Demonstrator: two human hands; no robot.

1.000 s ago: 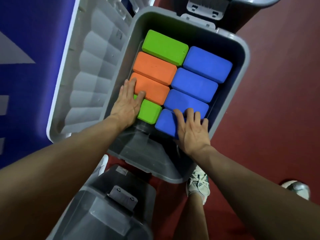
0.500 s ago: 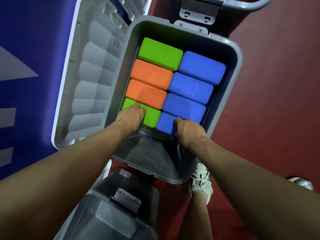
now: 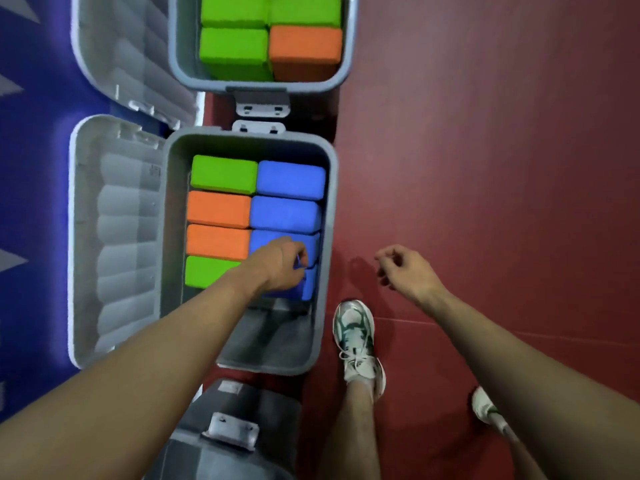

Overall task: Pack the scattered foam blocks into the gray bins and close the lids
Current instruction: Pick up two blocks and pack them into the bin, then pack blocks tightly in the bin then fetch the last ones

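Observation:
An open gray bin (image 3: 331, 202) on the floor holds two columns of foam blocks. The left column is a green block (image 3: 223, 173), two orange blocks (image 3: 218, 209), and a green block (image 3: 204, 271). The right column is all blue blocks (image 3: 291, 180). The bin's lid (image 3: 114, 237) lies open to the left. My left hand (image 3: 280, 263) hovers over the nearest blue blocks (image 3: 309, 285) with loosely curled fingers and holds nothing. My right hand (image 3: 403, 271) hangs over the red floor to the right of the bin, loosely curled and holding nothing.
A second open gray bin (image 3: 173, 46) beyond the first holds green blocks and an orange block, and its lid (image 3: 114, 46) is folded left. A third gray bin (image 3: 235, 441) sits near my feet. My shoes (image 3: 356, 337) stand on the red floor (image 3: 485, 168). A blue mat (image 3: 31, 168) lies at the left.
Both hands have lifted off the nearest blocks. My left hand crossed to the blue column, and my right hand drew out of the bin over the floor. The view rose, showing the far bin.

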